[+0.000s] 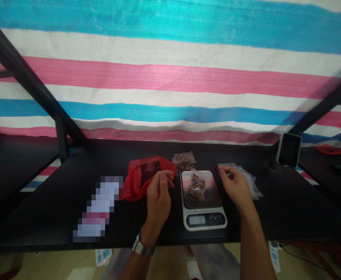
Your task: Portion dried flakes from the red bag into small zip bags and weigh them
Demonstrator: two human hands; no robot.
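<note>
A white kitchen scale (204,221) with a dark weighing plate stands on the black table (290,210), and a small clear bag of brown pieces (196,186) lies on the plate. My left hand (158,198) hovers just left of the scale, fingers curled in a pinch beside a red plastic bag (135,182) of dark pieces; what the fingers hold is hidden. My right hand (235,186) is right of the scale, fingertips pinched together over a stack of empty clear bags (250,182). A second filled clear bag (184,160) lies behind the scale.
A pixelated white-and-pink object (97,210) lies at the left of the table. A small dark device with a white frame (289,149) stands upright at the back right. Black frame bars (36,89) slant at both sides. A striped tarp (170,70) hangs behind.
</note>
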